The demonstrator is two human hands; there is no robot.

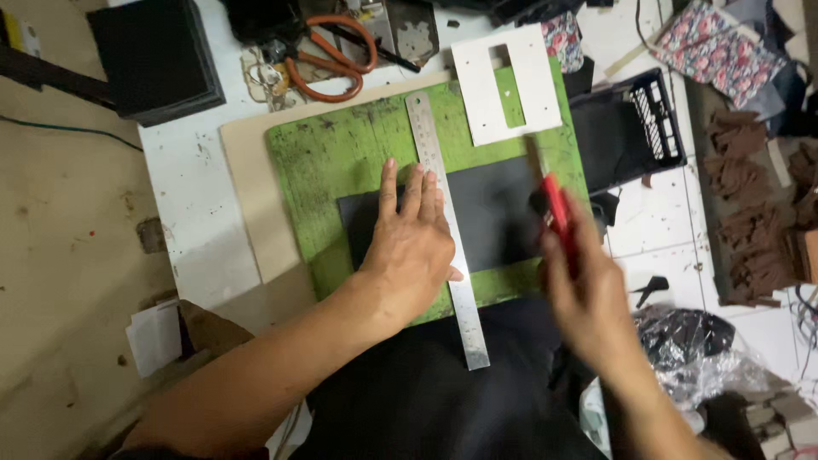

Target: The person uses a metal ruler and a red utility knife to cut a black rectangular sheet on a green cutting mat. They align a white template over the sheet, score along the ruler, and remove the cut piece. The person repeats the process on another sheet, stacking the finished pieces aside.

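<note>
My left hand [411, 247] lies flat, fingers spread, on a steel ruler [445, 226] and on a dark grey sheet [492, 209]. Both rest on a worn green cutting mat [336, 158]. The ruler runs from the mat's top edge down past its near edge. My right hand [586, 294], blurred by motion, grips a red utility knife [558, 217] just right of the dark sheet, blade end pointing away from me. A white template with a rectangular cut-out [503, 81] lies on the mat's upper right corner.
Orange-handled scissors [328, 55] lie above the mat. A black block [158, 55] stands at top left. To the right of the mat sits a black crate [639, 128]. Floral fabric [720, 51], brown scraps [745, 221] and a black plastic bag [690, 341] crowd the right side.
</note>
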